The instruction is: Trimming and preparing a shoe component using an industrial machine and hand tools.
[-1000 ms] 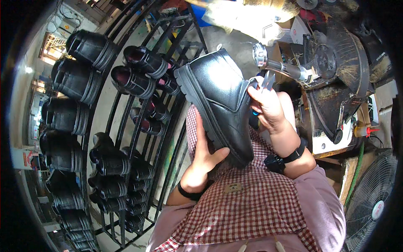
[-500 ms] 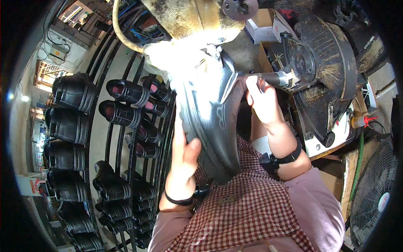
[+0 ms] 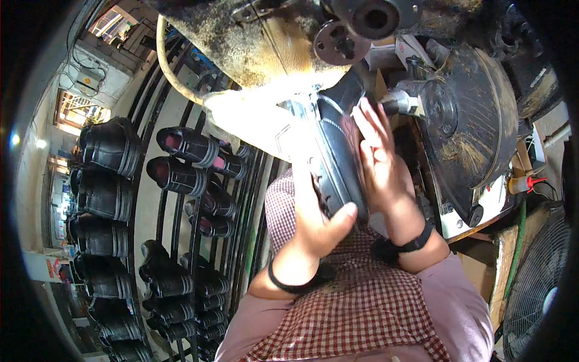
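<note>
A black leather shoe [image 3: 342, 160] is held up at a slant in front of my chest, its upper end under the bright lamp light. My left hand [image 3: 319, 226] is closed on its left side and lower end, with the thumb laid across the edge and the other fingers mostly hidden. Along the shoe's right side, my right hand [image 3: 384, 163] grips with its long fingers pointing up and one finger bent. Glare washes out part of the shoe and the left fingers. A machine shaft [image 3: 401, 102] with a pale metal collar lies just right of the right fingertips.
Racks with several black shoes [image 3: 181, 175] stand on the left. A stained machine housing [image 3: 283, 45] hangs overhead, beside a round black disc [image 3: 342, 43]. At the right are a dusty wheel guard [image 3: 476, 114], a bottle with a red nozzle [image 3: 522, 184] and a fan [image 3: 534, 283].
The shoe has turned and moved right, showing stitching along its side. My left hand has moved right and up with it; my right hand has shifted down along the side, fingers straighter.
</note>
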The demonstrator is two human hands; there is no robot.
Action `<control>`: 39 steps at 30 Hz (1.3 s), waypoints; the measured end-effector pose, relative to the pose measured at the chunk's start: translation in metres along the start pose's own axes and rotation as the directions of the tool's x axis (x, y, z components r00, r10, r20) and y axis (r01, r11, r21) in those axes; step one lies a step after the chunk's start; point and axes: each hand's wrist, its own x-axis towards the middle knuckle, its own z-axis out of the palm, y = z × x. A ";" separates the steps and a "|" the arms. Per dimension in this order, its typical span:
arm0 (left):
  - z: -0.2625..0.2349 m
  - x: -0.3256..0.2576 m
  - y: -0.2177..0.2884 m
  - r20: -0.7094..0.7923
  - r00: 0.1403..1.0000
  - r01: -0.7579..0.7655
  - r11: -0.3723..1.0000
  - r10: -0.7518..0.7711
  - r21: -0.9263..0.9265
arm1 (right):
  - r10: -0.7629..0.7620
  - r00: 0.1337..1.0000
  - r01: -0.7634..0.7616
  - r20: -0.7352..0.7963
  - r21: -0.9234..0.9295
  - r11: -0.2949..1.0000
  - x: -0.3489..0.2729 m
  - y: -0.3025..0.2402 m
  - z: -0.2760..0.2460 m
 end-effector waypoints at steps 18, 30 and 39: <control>0.006 0.005 -0.022 -0.149 0.984 0.045 0.950 -0.096 -0.310 | -0.021 0.998 0.027 0.061 -0.098 0.995 0.021 0.016 0.000; 0.012 0.011 -0.016 -0.172 0.982 0.028 0.952 -0.084 -0.306 | -0.002 0.994 0.009 0.105 -0.063 0.998 0.024 0.017 0.000; 0.003 0.018 -0.005 -0.098 0.991 0.058 0.958 -0.089 -0.282 | 0.022 0.999 -0.020 0.041 -0.044 0.999 0.021 0.017 0.006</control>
